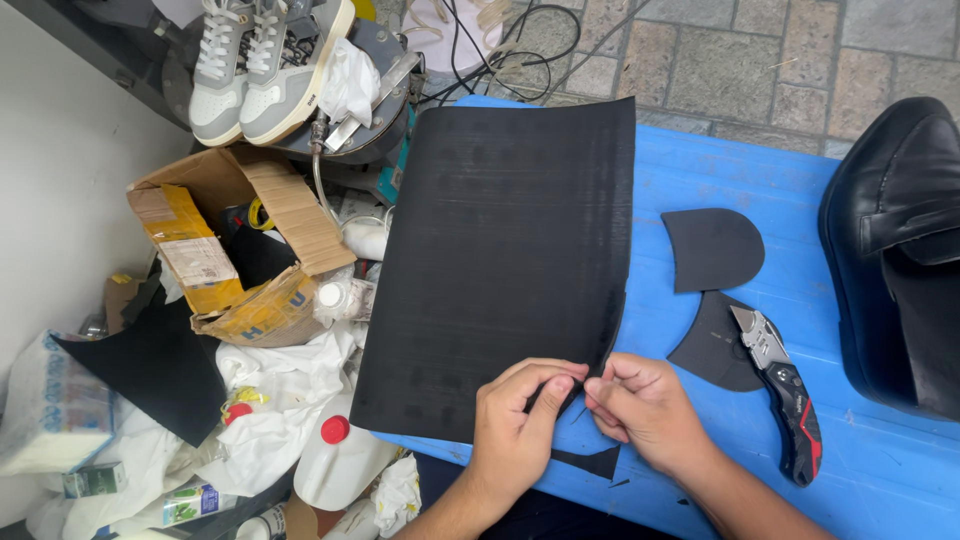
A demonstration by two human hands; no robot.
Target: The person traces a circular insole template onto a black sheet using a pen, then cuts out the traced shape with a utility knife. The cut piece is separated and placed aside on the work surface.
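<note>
Your two hands pinch the near right corner of a black rubber sheet on the blue surface.

Your left hand [520,425] has its fingers pressed together on the sheet [500,260] at its near edge, thumb and forefinger gripping the rubber; your right hand [645,405] meets it just beside, fingers closed on the same corner where a cut strip hangs. A small black scrap [592,462] lies under your hands on the surface [870,470]. To the right, a folding knife [782,388] rests on one heel-shaped piece [712,345], with a second heel piece [712,248] just beyond. A black shoe [895,250] sits at the far right. Left of the sheet, on the floor, are a white bottle [340,462], a torn carton [235,240], and farther off, sneakers [262,60].
</note>
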